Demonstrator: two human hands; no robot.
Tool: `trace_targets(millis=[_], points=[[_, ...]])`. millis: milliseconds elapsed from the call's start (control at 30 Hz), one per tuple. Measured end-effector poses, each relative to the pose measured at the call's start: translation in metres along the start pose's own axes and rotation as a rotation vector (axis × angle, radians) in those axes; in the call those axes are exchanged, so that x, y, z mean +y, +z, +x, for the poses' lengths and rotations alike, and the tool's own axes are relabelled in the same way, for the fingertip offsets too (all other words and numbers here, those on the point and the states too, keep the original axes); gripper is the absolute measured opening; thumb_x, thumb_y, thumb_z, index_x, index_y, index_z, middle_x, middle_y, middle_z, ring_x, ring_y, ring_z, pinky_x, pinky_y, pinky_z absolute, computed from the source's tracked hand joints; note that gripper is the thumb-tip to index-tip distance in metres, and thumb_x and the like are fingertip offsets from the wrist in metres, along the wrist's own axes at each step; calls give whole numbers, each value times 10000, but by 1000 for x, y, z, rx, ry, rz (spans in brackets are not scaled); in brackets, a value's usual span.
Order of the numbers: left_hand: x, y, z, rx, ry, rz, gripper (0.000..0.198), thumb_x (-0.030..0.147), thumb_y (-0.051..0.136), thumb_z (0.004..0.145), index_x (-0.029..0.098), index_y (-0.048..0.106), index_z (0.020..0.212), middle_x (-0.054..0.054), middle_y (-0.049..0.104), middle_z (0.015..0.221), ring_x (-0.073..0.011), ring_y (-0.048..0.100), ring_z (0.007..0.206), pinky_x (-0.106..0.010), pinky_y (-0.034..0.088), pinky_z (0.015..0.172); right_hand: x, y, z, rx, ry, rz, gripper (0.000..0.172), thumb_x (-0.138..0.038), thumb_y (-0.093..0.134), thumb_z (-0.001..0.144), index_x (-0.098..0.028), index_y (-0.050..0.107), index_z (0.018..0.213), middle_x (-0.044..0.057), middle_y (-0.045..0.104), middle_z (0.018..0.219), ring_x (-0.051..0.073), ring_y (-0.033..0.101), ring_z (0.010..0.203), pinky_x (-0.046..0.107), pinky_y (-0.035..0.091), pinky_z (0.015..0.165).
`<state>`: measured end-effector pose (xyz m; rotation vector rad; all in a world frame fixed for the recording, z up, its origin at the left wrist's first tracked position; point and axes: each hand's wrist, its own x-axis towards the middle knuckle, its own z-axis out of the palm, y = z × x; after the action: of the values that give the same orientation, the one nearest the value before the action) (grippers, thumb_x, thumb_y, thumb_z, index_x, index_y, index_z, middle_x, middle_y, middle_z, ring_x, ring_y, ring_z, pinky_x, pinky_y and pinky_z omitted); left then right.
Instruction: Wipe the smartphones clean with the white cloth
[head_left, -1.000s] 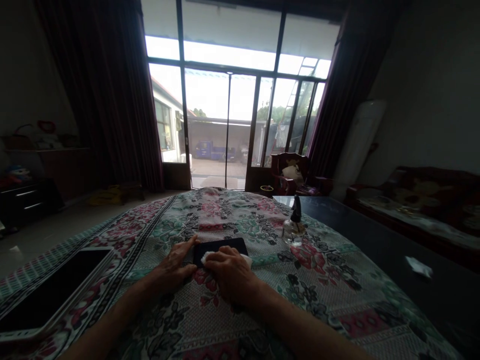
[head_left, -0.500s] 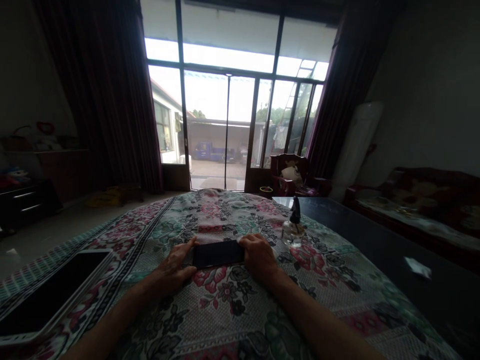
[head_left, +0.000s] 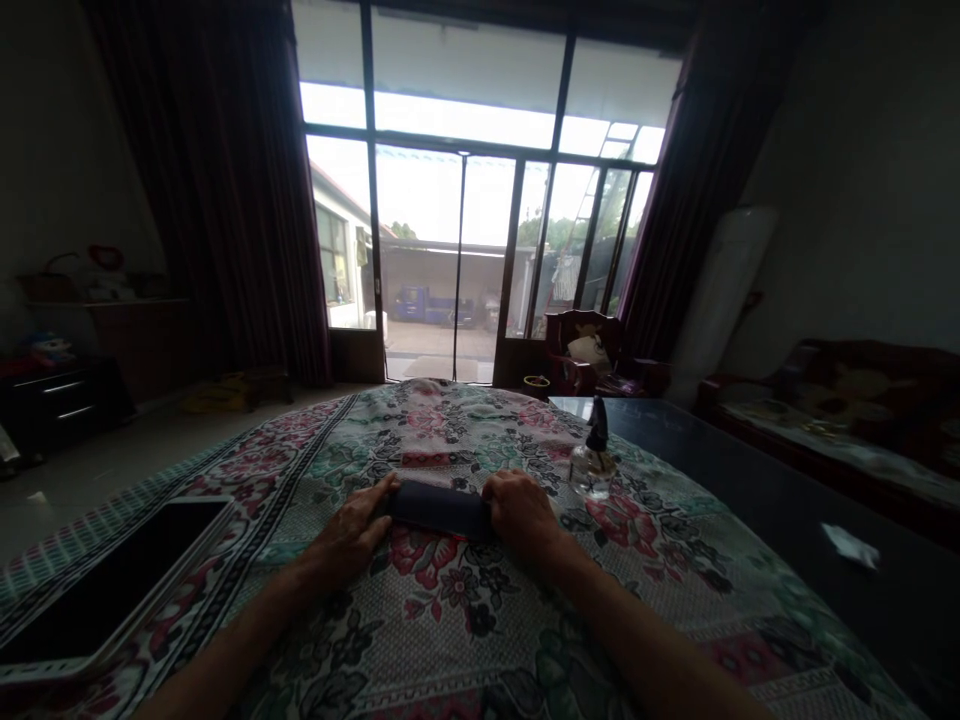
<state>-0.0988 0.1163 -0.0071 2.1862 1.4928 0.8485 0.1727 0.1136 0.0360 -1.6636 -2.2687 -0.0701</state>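
Both hands hold a dark, flat smartphone (head_left: 441,508) sideways above the flowered cloth (head_left: 450,600). My left hand (head_left: 352,527) grips its left end, with the thumb on the near side and the fingers at the far edge. Around the right end, the fingers of my right hand (head_left: 521,510) are closed. The phone slopes a little, its right end lower in the picture. Beyond my right hand stands a clear spray bottle (head_left: 592,470) with a black trigger head. A white-framed tablet (head_left: 120,590) with a dark screen lies at the left.
The cloth covers a table with a dark glossy top (head_left: 690,440) showing at the right. A crumpled white tissue (head_left: 851,546) lies there. Further off are a wooden armchair (head_left: 589,350), a sofa (head_left: 825,400), a black cabinet (head_left: 64,400) and glass doors (head_left: 420,260).
The phone has tilted: its right end now sits lower and its face looks lighter. My hands keep their grip at both ends. The whole view has shifted slightly.
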Motion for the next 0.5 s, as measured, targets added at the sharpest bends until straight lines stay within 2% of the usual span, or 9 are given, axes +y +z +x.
trace_targets(millis=[133, 267, 433, 500], points=[[3, 0, 2, 89, -74, -46, 627, 389, 458, 824, 139, 477, 1398, -77, 682, 1224, -243, 620, 1138, -372, 470, 1012, -7, -6, -5, -39, -16, -10, 288, -101, 485, 814, -186, 760, 835, 92, 743, 885, 216, 643, 865, 294, 411, 804], [7, 0, 1, 167, -104, -20, 585, 385, 498, 788, 193, 544, 1339, -39, 722, 1143, -238, 651, 1083, -375, 489, 988, -21, -15, -13, -79, -79, 17, 279, -103, 497, 796, -192, 761, 803, 87, 749, 858, 209, 661, 837, 286, 425, 777], [8, -1, 0, 92, -63, -38, 628, 309, 461, 776, 191, 499, 1392, -51, 683, 1245, -238, 593, 1201, -381, 443, 1049, -32, -22, -18, -228, -111, 306, 286, -100, 503, 752, -217, 764, 763, 21, 750, 759, 156, 670, 718, 234, 442, 682], [9, -4, 0, 31, -64, -53, 687, 267, 437, 769, 172, 419, 1450, -75, 629, 1334, -230, 542, 1273, -390, 398, 1093, -32, -19, -17, -223, -114, 384, 306, -88, 487, 744, -212, 767, 765, 16, 746, 739, 148, 667, 697, 228, 445, 665]])
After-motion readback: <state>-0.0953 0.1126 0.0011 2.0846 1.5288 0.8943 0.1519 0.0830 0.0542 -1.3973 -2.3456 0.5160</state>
